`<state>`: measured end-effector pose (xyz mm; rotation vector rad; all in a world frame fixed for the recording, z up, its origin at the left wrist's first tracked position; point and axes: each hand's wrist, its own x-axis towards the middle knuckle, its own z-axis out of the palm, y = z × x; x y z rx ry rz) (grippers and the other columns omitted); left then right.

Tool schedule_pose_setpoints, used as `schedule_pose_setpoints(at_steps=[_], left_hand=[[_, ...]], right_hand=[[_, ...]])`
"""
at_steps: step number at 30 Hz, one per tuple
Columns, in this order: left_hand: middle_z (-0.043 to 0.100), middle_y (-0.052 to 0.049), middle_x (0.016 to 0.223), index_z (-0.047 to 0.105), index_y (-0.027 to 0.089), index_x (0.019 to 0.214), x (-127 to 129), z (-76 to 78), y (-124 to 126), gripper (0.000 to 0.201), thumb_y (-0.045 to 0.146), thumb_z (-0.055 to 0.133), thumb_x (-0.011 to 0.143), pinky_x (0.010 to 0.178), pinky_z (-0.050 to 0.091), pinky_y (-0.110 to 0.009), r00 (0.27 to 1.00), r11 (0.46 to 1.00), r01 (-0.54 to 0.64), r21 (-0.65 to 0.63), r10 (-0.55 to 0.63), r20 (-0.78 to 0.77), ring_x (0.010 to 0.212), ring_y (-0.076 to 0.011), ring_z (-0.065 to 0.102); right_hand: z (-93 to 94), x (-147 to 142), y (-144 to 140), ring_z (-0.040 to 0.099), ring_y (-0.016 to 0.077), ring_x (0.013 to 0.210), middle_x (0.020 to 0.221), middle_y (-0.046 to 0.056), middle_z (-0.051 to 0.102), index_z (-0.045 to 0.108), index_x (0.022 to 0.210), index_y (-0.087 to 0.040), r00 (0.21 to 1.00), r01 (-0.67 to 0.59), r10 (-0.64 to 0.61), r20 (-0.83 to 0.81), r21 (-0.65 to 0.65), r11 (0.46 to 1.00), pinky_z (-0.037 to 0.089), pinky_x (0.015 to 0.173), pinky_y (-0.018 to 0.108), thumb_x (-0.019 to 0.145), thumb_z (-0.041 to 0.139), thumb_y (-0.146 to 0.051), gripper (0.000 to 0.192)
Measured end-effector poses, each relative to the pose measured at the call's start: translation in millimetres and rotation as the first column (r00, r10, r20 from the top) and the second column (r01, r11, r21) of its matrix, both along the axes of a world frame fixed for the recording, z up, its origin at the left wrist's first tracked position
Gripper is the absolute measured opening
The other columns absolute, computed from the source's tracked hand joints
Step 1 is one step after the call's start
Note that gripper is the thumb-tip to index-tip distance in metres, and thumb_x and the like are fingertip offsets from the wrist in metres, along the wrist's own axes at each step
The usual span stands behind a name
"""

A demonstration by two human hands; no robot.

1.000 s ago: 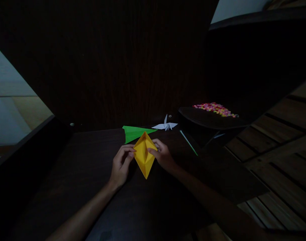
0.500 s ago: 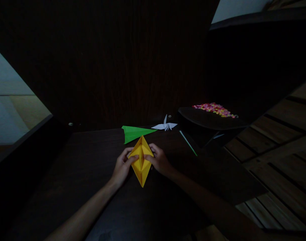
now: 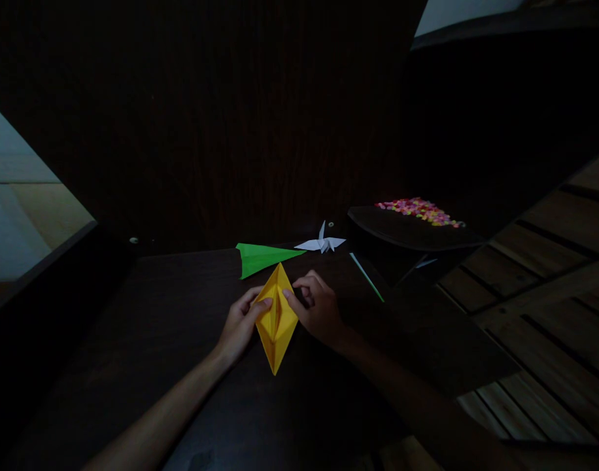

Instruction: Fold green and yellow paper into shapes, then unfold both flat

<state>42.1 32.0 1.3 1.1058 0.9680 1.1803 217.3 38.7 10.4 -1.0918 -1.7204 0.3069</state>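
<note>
A yellow origami paper [image 3: 281,327], folded into a diamond with a raised slit down its middle, is held above the dark tabletop. My left hand [image 3: 243,320] grips its left side, thumb on the front and fingers partly hidden behind. At the right edge, the thumb of my right hand [image 3: 319,307] lies over the paper while the other fingers curl beside it. Just beyond lies a green paper plane [image 3: 263,260], and its pointed tip reaches a white origami crane [image 3: 324,244].
A thin pale-green strip [image 3: 367,277] lies right of my hands. Farther right, a dark curved shelf [image 3: 402,232] bears a heap of small pink and yellow pieces [image 3: 422,210]. A dark upright panel [image 3: 231,131] rises behind; a raised side board [image 3: 44,271] borders the left.
My right hand has shifted slightly right, its fingers coming out from behind the yellow paper toward its edge. The paper has tilted a little, its lower tip moving down and left.
</note>
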Motion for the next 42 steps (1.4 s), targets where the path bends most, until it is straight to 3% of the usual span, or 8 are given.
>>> schedule_pose_setpoints(at_steps=[4, 11, 17, 21, 28, 34, 42], left_hand=[[0.074, -0.006, 0.107, 0.071, 0.02, 0.11, 0, 1.5, -1, 0.041, 0.039, 0.076, 0.074, 0.083, 0.054, -0.035, 0.999, 0.999, 0.025, 0.048, -0.023, -0.037, 0.098, -0.0271, 0.068], [0.074, -0.004, 0.103, 0.067, 0.022, 0.113, 4, 8.5, -6, 0.041, 0.034, 0.076, 0.074, 0.081, 0.055, -0.034, 0.991, 0.979, 0.119, 0.167, -0.106, -0.088, 0.095, -0.0245, 0.068], [0.071, -0.004, 0.098, 0.064, 0.021, 0.115, 4, 10.9, -9, 0.044, 0.035, 0.075, 0.074, 0.075, 0.054, -0.031, 0.988, 0.979, 0.132, 0.155, -0.116, -0.105, 0.09, -0.0228, 0.067], [0.07, -0.003, 0.099, 0.063, 0.021, 0.114, 4, 12.2, -8, 0.045, 0.036, 0.076, 0.073, 0.08, 0.053, -0.032, 0.992, 0.989, 0.098, 0.113, -0.087, -0.097, 0.092, -0.0224, 0.066], [0.072, -0.004, 0.105, 0.07, 0.019, 0.106, 4, 11.9, -2, 0.04, 0.041, 0.076, 0.073, 0.089, 0.047, -0.033, 0.998, 0.999, 0.052, -0.008, -0.052, -0.034, 0.103, -0.0272, 0.063], [0.073, -0.004, 0.1, 0.072, 0.019, 0.106, 4, 12.4, 0, 0.038, 0.044, 0.074, 0.076, 0.084, 0.048, -0.029, 0.995, 0.996, 0.084, -0.037, -0.082, 0.048, 0.098, -0.0255, 0.065], [0.073, -0.003, 0.093, 0.073, 0.018, 0.103, 0, 5.8, 3, 0.036, 0.042, 0.076, 0.077, 0.078, 0.048, -0.028, 0.989, 0.988, 0.14, -0.07, -0.135, 0.063, 0.088, -0.0224, 0.065]], right_hand=[[6.3, -1, -4, 0.051, 0.0125, 0.059, 0.076, 0.001, 0.053, 0.068, 0.09, -0.023, 0.998, -0.035, 0.03, 0.062, 0.081, 0.996, 0.043, 0.056, 0.026, 0.092, 0.056, -0.026, 0.012], [13.6, -6, -4, 0.048, 0.0118, 0.057, 0.074, 0.0, 0.052, 0.069, 0.08, -0.022, 1.0, 0.006, -0.004, -0.028, 0.071, 0.997, 0.043, 0.055, 0.026, 0.085, 0.07, -0.037, 0.016], [19.0, -6, -3, 0.047, 0.0114, 0.057, 0.073, 0.0, 0.052, 0.067, 0.08, -0.02, 0.999, 0.004, 0.001, -0.053, 0.094, 0.996, 0.041, 0.052, 0.026, 0.088, 0.064, -0.03, 0.014], [22.7, -8, -4, 0.044, 0.0099, 0.053, 0.071, 0.0, 0.049, 0.065, 0.078, -0.018, 0.995, -0.021, 0.028, -0.094, 0.084, 0.996, 0.035, 0.046, 0.023, 0.088, 0.058, -0.024, 0.013], [20.7, -8, 0, 0.044, 0.0085, 0.053, 0.068, -0.003, 0.047, 0.059, 0.068, -0.018, 0.959, -0.129, 0.102, -0.264, -0.086, 0.988, 0.034, 0.047, 0.022, 0.081, 0.061, -0.022, 0.015], [19.8, -6, 3, 0.048, 0.0071, 0.039, 0.064, -0.006, 0.049, 0.053, 0.067, -0.02, 0.841, -0.322, 0.111, -0.529, -0.326, 0.889, 0.035, 0.036, 0.021, 0.076, 0.065, -0.031, 0.02], [28.0, -1, 5, 0.048, 0.0103, 0.035, 0.041, -0.007, 0.052, 0.05, 0.064, -0.021, 0.782, -0.433, 0.116, -0.612, -0.399, 0.809, 0.039, 0.038, 0.021, 0.071, 0.065, -0.032, 0.019]])
